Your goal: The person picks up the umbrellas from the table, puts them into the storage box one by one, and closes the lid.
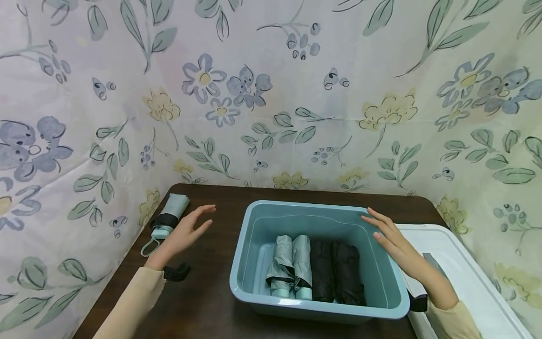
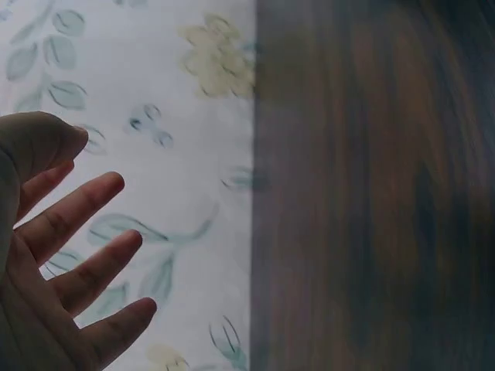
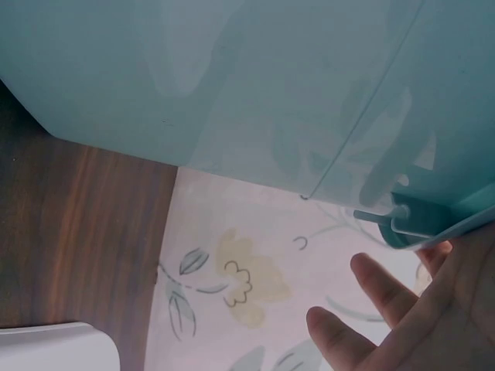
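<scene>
A blue-grey plastic bin point(image 1: 319, 302) stands on the table, holding two pale green folded umbrellas point(image 1: 302, 263) and two black folded umbrellas point(image 1: 348, 273) side by side. Another pale folded umbrella point(image 1: 174, 207) with a black band and a wrist loop lies at the table's left edge. Right beside it, my left hand point(image 1: 183, 238) is held with fingers spread and nothing in them; the left wrist view shows the gap between thumb and fingers. My right hand point(image 1: 395, 247) is at the bin's right rim, fingers extended. In the right wrist view its fingers point(image 3: 383, 290) show just outside the bin wall.
To the right of the bin lies a white lid point(image 1: 470, 263), partly behind my right forearm. The dark wooden table point(image 1: 211, 292) ends at a floral curtain point(image 1: 271, 103) along the back and sides. Both wrists wear black straps.
</scene>
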